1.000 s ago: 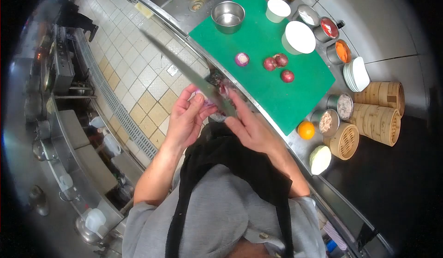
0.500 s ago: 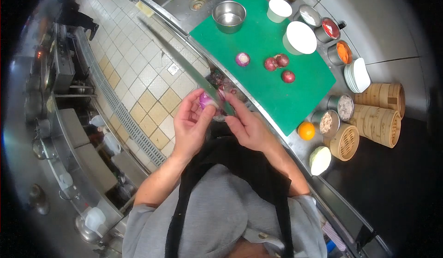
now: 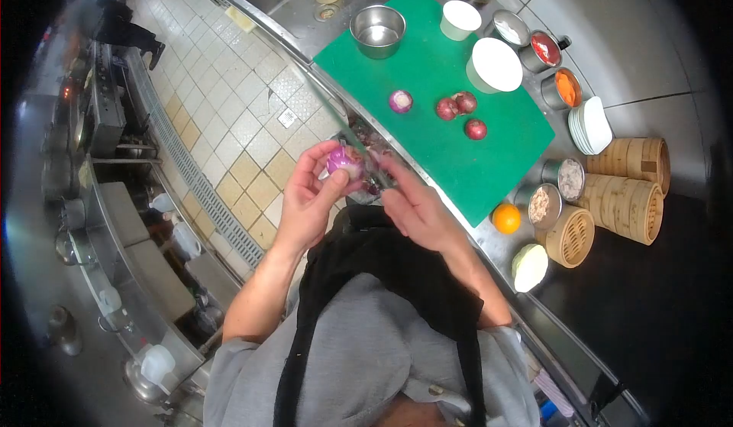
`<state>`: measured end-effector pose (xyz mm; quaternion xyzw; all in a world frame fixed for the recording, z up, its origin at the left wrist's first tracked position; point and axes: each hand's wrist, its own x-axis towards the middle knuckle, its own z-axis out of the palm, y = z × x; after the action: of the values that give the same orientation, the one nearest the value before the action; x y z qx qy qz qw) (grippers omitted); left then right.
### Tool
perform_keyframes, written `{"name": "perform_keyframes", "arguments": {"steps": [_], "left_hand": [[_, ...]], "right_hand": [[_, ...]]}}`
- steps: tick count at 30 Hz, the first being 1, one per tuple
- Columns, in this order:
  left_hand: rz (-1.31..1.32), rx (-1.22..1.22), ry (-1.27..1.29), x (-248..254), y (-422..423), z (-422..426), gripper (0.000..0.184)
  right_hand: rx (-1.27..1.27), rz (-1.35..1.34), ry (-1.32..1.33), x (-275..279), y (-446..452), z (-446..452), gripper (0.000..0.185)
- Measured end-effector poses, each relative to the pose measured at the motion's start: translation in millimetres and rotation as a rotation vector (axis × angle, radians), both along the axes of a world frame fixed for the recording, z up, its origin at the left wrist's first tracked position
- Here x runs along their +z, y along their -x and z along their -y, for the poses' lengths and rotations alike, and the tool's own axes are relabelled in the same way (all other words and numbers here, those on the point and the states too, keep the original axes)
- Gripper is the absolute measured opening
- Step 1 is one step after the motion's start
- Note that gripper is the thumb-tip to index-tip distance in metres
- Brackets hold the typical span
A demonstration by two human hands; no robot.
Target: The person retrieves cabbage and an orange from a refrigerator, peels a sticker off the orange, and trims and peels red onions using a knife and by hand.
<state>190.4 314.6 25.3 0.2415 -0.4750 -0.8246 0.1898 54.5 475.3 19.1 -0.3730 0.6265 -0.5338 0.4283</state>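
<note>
Just past the black apron (image 3: 374, 251), the left hand's (image 3: 311, 190) grip pinches a red onion (image 3: 344, 160), thumb across it, probably for steadiness. The right hand's (image 3: 412, 207) grip is closed on a blurry knife (image 3: 347, 131). Farther out, more onions (image 3: 447, 109) sit on the green board (image 3: 458, 175), presumably for easy reach.

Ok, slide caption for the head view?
Left hand holds a red onion, right hand a knife, beside a green board.

left hand (image 3: 309, 198): fingers curled, thumb bent toward them | right hand (image 3: 418, 211): gripping, back upward, near left | left forearm (image 3: 256, 297), right forearm (image 3: 479, 278): bare, slanting inward
</note>
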Motion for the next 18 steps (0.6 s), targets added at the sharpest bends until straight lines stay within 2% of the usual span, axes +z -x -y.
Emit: {"name": "perform_keyframes", "arguments": {"steps": [1, 3, 4, 7, 16, 17, 18], "left_hand": [[-0.002, -0.001, 0.001, -1.1, 1.7, 0.2, 0.043], [0.002, 0.037, 0.09, -4.4, 3.6, 0.9, 0.039], [0.003, 0.037, 0.089, -4.8, 3.9, 1.6, 0.039], [-0.003, 0.031, 0.138, -5.8, 4.1, 1.6, 0.038], [0.023, 0.072, 0.275, 3.9, -3.3, -14.6, 0.042], [0.035, 0.041, 0.364, 4.9, -6.1, -21.0, 0.043], [0.046, 0.012, 0.454, 5.4, -6.7, -25.3, 0.044]], "right_hand": [[-0.001, -0.002, 0.001, -1.0, -1.5, 0.9, 0.057], [-0.007, -0.265, 0.092, -3.8, -4.8, 1.9, 0.063], [0.028, -0.272, 0.046, -0.5, -3.8, 1.4, 0.065], [0.097, -0.247, -0.087, 24.5, -1.8, 2.2, 0.066], [0.072, -0.242, 0.04, 12.6, -6.4, 6.0, 0.063], [0.073, -0.241, 0.04, 10.2, -5.2, 6.5, 0.063], [0.035, -0.051, -0.011, 5.1, -2.2, 7.6, 0.061]]}}
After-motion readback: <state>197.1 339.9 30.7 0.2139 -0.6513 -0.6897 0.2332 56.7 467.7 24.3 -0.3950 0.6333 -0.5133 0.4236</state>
